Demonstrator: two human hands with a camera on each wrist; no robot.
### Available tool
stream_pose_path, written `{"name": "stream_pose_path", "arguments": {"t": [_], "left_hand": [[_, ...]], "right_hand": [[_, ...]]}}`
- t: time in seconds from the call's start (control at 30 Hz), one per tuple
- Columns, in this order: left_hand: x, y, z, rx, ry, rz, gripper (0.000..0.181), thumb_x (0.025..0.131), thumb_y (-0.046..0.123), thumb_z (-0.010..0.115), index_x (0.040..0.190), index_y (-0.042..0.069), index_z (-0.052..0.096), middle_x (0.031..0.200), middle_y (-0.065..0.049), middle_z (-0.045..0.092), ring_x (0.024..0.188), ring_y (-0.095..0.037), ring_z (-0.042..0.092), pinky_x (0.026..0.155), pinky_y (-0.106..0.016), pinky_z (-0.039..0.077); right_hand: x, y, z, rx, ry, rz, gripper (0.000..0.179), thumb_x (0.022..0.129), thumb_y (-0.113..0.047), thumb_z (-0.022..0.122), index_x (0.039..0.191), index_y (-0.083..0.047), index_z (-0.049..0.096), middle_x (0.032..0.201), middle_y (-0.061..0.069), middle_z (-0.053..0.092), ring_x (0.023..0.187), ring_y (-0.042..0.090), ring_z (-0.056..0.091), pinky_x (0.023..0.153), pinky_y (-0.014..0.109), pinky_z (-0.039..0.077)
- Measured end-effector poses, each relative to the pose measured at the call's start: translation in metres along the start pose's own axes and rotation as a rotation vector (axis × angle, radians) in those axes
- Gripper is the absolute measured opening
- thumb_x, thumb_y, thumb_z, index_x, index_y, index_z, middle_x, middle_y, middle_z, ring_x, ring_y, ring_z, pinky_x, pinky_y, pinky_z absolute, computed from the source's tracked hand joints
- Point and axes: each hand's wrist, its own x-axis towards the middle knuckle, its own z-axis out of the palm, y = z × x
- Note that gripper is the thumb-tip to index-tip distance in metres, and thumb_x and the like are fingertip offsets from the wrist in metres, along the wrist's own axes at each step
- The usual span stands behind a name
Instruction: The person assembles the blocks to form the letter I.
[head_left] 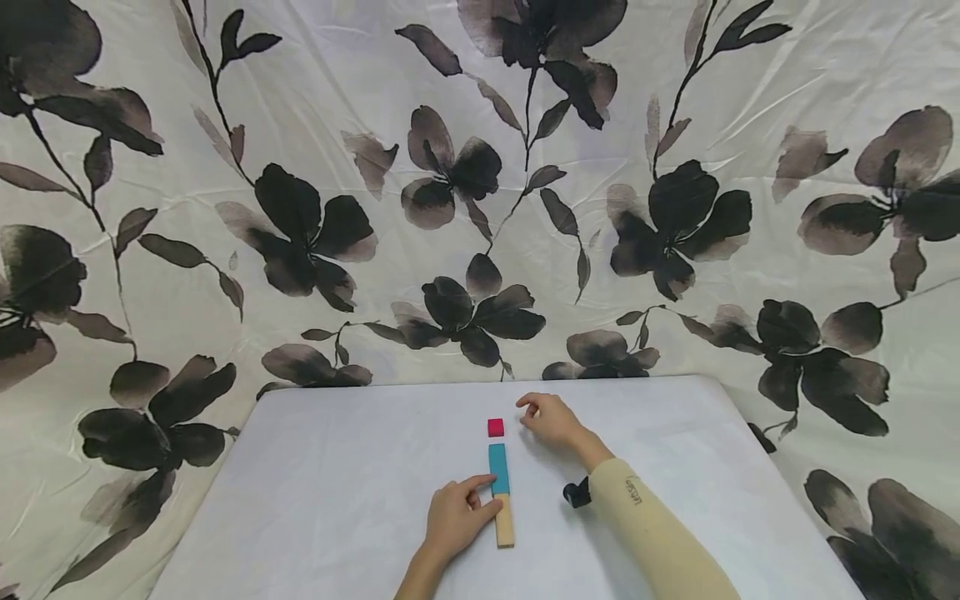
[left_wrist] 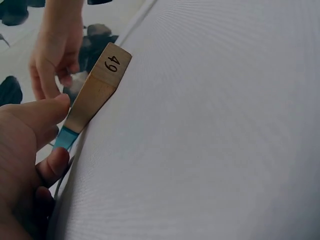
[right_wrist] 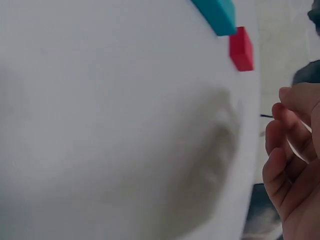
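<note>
Three blocks stand in a line on the white table: a red cube [head_left: 496, 427] at the far end, a blue block [head_left: 498, 467], and a plain wooden block [head_left: 505, 525] nearest. A small gap separates the red cube from the blue block; the blue and wooden ones meet end to end. My left hand [head_left: 457, 515] touches the left side of the pair, index finger at the blue block and thumb at the wooden one. Handwritten digits mark the wooden block's near end [left_wrist: 112, 65]. My right hand [head_left: 553, 419], fingers loosely bent, holds nothing, to the right of the red cube [right_wrist: 241, 50].
The white-covered table [head_left: 337, 467] ends at a far edge just beyond the red cube. Behind it hangs a floral cloth [head_left: 375, 75]. A black device [head_left: 577, 492] sits at the right wrist, by a pale yellow sleeve [head_left: 652, 525].
</note>
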Motion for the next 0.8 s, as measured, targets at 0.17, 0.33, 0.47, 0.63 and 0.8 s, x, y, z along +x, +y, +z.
{"name": "stream_pose_path", "arguments": {"t": [0.17,0.33,0.47,0.63,0.8], "left_hand": [[-0.001,-0.002,0.0,-0.041,-0.001,0.015,0.041,0.082,0.043,0.075,0.117,0.023,0.071,0.06,0.017,0.047,0.056,-0.005,0.039,0.057,-0.026,0.031],[0.0,-0.006,-0.003,-0.158,-0.015,-0.023,0.032,0.087,0.031,0.073,0.117,0.02,0.07,0.067,0.013,0.052,0.057,-0.006,0.042,0.055,-0.024,0.034],[-0.002,-0.008,-0.008,-0.235,-0.046,-0.051,0.027,0.089,0.02,0.07,0.115,0.017,0.07,0.071,0.009,0.055,0.059,-0.007,0.045,0.053,-0.023,0.037],[-0.004,-0.009,-0.017,-0.266,-0.129,-0.034,0.028,0.091,0.014,0.066,0.119,0.014,0.067,0.077,0.006,0.056,0.065,-0.009,0.049,0.055,-0.023,0.041],[0.006,-0.013,-0.041,-0.212,-0.175,0.001,0.031,0.094,0.015,0.064,0.124,0.012,0.064,0.088,0.005,0.057,0.078,-0.012,0.052,0.067,-0.027,0.046]], "right_hand": [[-0.001,-0.013,-0.028,-0.075,0.014,-0.061,0.022,0.09,-0.013,0.067,0.111,-0.008,0.069,0.08,-0.006,0.059,0.068,0.012,0.05,0.063,0.031,0.042],[-0.007,-0.027,-0.06,-0.143,0.033,-0.107,0.02,0.091,-0.015,0.067,0.11,-0.011,0.07,0.085,-0.005,0.062,0.07,0.011,0.054,0.064,0.031,0.046],[-0.011,-0.034,-0.082,-0.168,0.077,-0.17,0.02,0.091,-0.014,0.066,0.11,-0.009,0.07,0.089,-0.003,0.064,0.076,0.013,0.056,0.068,0.032,0.048],[-0.018,-0.033,-0.104,-0.152,0.131,-0.211,0.02,0.091,-0.011,0.065,0.109,-0.007,0.07,0.094,0.0,0.065,0.081,0.015,0.058,0.071,0.034,0.049],[-0.027,-0.03,-0.124,-0.171,0.174,-0.202,0.021,0.092,-0.012,0.064,0.111,-0.007,0.07,0.102,0.006,0.066,0.091,0.021,0.062,0.077,0.038,0.05]]}}
